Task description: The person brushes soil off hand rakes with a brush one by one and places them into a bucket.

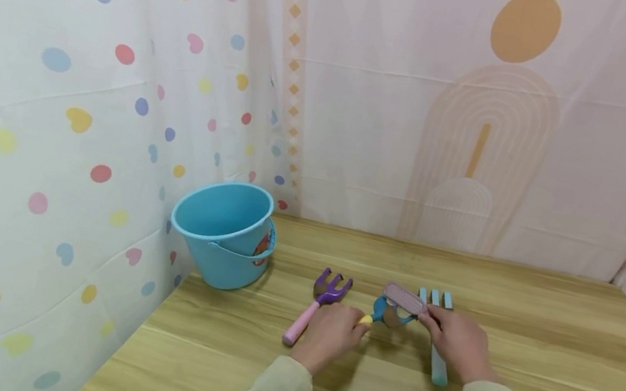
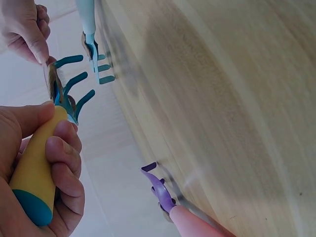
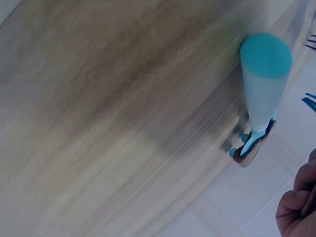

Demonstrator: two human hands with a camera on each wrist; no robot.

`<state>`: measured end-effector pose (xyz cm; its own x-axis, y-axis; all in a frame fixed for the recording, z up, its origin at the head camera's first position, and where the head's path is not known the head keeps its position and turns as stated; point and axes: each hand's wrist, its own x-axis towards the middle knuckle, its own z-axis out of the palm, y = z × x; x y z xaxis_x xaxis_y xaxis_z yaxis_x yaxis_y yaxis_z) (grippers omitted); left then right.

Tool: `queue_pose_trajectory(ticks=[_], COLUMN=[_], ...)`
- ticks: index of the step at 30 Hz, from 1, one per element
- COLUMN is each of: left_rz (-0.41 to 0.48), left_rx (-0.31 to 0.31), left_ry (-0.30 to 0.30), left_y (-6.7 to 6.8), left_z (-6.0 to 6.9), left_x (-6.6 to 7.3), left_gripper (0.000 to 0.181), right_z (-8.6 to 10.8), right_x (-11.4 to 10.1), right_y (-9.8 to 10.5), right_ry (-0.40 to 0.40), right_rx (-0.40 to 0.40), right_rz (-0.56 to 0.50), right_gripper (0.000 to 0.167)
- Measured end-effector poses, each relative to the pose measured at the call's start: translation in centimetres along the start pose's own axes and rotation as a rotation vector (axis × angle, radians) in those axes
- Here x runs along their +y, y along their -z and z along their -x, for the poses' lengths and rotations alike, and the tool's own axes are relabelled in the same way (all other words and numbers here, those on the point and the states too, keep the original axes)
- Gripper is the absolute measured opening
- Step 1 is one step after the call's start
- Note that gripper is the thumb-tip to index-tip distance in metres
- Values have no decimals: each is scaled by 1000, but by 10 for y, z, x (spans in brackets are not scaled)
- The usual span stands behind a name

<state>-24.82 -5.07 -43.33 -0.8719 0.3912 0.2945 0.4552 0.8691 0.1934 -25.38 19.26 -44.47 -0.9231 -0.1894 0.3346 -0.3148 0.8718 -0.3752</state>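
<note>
My left hand (image 1: 331, 335) grips the yellow handle of a toy hand rake (image 2: 37, 163) with blue tines. Its tines are raised above the table. Between thumb and fingers, my right hand (image 1: 461, 346) pinches one end of a flat mauve piece (image 1: 404, 298) with a dotted face, probably a small brush. It lies over the tines; whether it touches them is hard to tell. A purple hand rake (image 1: 301, 323) with a pink handle lies beside my left hand. Under my right hand lies a pale blue hand rake (image 3: 266, 89), partly hidden in the head view.
A light blue bucket (image 1: 227, 268) stands at the table's back left corner, its handle hanging down. The wooden table (image 1: 572, 367) meets patterned curtains (image 1: 363, 127) behind and at the left.
</note>
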Motion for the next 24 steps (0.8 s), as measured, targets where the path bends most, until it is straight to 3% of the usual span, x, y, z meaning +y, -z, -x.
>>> queue_pose_trajectory(ticks=[7, 24], left_rz=[16, 83], left_rx=[0, -9], left_ry=[16, 51], left_y=[1, 2], left_z=[0, 1], left_x=[1, -2], left_gripper=[35, 32], right_z=[-1, -3], right_x=[-7, -9], right_y=[-6, -1], right_ry=[-28, -120], right_rx=[67, 106], right_rz=[19, 8], right_gripper=[35, 31])
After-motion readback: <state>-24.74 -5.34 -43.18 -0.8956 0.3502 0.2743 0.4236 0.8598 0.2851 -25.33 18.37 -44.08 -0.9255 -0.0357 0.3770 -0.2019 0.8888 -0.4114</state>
